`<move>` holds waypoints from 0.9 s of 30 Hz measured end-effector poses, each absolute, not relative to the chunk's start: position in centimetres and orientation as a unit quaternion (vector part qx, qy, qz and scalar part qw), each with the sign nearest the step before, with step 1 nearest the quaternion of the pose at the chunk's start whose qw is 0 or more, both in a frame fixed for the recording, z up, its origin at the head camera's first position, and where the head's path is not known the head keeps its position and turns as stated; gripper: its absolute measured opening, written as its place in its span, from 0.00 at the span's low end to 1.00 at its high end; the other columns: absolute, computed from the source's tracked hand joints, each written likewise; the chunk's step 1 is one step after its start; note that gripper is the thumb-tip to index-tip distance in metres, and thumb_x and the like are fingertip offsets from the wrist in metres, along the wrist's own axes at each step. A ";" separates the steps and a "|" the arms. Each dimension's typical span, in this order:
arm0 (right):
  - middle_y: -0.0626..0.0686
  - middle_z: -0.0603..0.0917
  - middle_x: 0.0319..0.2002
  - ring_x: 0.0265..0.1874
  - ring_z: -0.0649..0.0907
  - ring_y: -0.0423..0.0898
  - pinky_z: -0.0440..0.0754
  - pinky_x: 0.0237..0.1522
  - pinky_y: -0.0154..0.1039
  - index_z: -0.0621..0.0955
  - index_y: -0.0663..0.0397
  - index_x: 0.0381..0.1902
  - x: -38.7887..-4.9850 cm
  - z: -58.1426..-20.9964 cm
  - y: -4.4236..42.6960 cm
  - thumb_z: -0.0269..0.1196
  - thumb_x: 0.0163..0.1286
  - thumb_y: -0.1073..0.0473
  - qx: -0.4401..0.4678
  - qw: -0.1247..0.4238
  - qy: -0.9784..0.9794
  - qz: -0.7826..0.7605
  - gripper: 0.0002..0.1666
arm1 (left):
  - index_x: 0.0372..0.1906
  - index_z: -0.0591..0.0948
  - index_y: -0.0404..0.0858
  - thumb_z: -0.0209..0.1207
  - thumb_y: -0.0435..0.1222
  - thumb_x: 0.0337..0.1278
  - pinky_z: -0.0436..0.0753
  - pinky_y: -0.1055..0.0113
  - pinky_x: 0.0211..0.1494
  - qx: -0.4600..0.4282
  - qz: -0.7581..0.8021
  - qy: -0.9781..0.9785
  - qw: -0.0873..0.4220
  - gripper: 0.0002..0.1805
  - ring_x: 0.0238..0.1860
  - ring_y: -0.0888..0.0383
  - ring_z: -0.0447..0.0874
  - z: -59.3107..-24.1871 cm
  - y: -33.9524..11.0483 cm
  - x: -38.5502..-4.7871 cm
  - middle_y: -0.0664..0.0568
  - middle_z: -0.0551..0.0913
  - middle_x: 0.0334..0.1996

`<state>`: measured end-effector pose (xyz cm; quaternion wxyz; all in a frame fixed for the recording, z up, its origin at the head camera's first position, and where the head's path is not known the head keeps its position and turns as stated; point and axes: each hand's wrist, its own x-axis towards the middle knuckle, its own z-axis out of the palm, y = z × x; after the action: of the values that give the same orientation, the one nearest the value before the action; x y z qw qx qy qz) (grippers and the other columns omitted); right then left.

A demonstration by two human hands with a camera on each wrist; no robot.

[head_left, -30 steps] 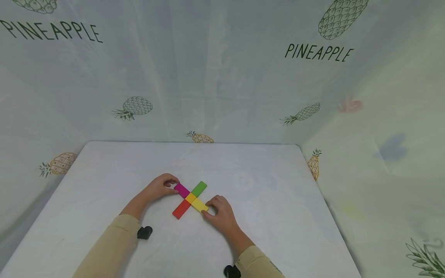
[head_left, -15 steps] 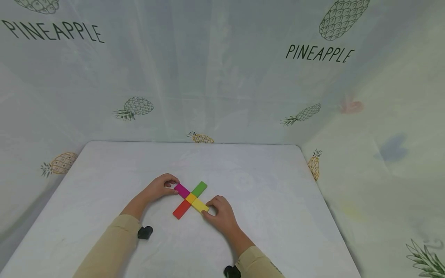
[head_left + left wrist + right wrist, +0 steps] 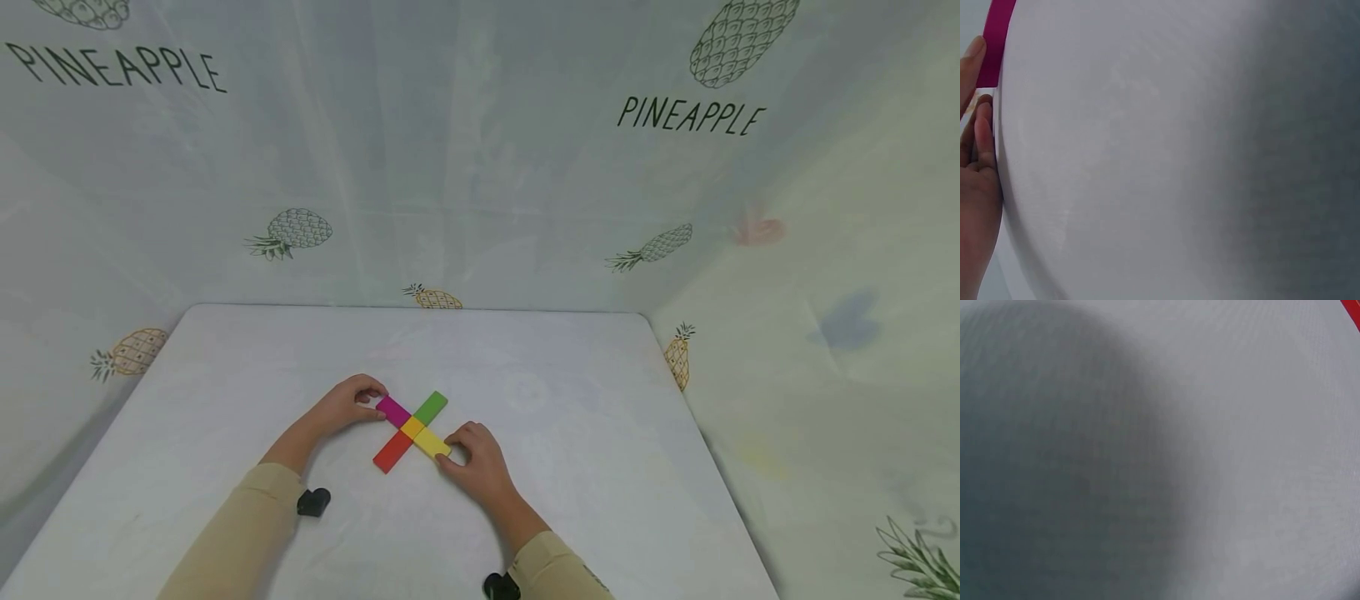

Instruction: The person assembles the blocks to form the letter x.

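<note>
Flat coloured blocks lie on the white table in an X shape. At its centre is a small orange square block (image 3: 412, 427). My left hand (image 3: 348, 402) pinches the outer end of the magenta block (image 3: 392, 411) between thumb and fingers; that magenta block (image 3: 996, 40) also shows at the upper left of the left wrist view. On the opposite arm, my right hand (image 3: 480, 465) pinches the outer end of the yellow block (image 3: 431, 442). The green block (image 3: 431, 407) points away to the far right, and the red block (image 3: 392, 452) points towards the near left. Neither hand touches those two.
The white table (image 3: 600, 467) spreads around the blocks, its far edge against a pineapple-printed curtain (image 3: 480, 167). A black device (image 3: 313, 502) sits at the left wrist, another black device (image 3: 501, 586) at the right. The right wrist view shows mostly table surface.
</note>
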<state>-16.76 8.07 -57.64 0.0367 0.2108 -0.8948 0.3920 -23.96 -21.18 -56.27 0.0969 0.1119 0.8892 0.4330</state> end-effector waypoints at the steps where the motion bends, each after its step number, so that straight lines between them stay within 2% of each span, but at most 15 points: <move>1: 0.40 0.79 0.36 0.37 0.75 0.38 0.77 0.43 0.34 0.84 0.45 0.40 -16.7 -57.6 8.1 0.68 0.62 0.49 0.211 0.037 -0.894 0.393 0.11 | 0.50 0.81 0.39 0.73 0.38 0.48 0.77 0.55 0.56 0.109 0.435 0.888 0.098 0.22 0.49 0.51 0.76 -56.1 -21.2 -23.9 0.50 0.79 0.48; 9: 0.41 0.80 0.37 0.38 0.75 0.39 0.77 0.44 0.36 0.84 0.47 0.42 -16.7 -57.8 8.2 0.68 0.62 0.48 0.216 0.039 -0.890 0.399 0.13 | 0.58 0.77 0.36 0.73 0.40 0.48 0.76 0.52 0.58 0.105 0.441 0.884 0.116 0.31 0.52 0.48 0.75 -54.9 -20.7 -23.5 0.46 0.78 0.52; 20: 0.44 0.81 0.41 0.41 0.76 0.40 0.77 0.48 0.38 0.84 0.51 0.46 -17.0 -55.9 9.1 0.68 0.62 0.51 0.222 -0.001 -0.888 0.403 0.17 | 0.58 0.77 0.39 0.74 0.38 0.46 0.78 0.51 0.56 0.099 0.427 0.892 0.112 0.31 0.55 0.45 0.75 -52.7 -19.9 -22.2 0.46 0.78 0.54; 27: 0.46 0.81 0.45 0.48 0.77 0.44 0.75 0.54 0.44 0.84 0.53 0.48 -17.6 -53.0 10.2 0.69 0.62 0.52 0.257 0.022 -0.898 0.358 0.19 | 0.58 0.77 0.42 0.74 0.38 0.45 0.77 0.51 0.56 0.107 0.408 0.900 0.106 0.31 0.55 0.48 0.75 -51.0 -18.9 -20.9 0.47 0.77 0.54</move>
<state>-17.57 10.21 -53.05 0.0224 0.2566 -0.8976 0.3577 -20.95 -18.94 -50.96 0.1061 0.1071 0.9003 0.4082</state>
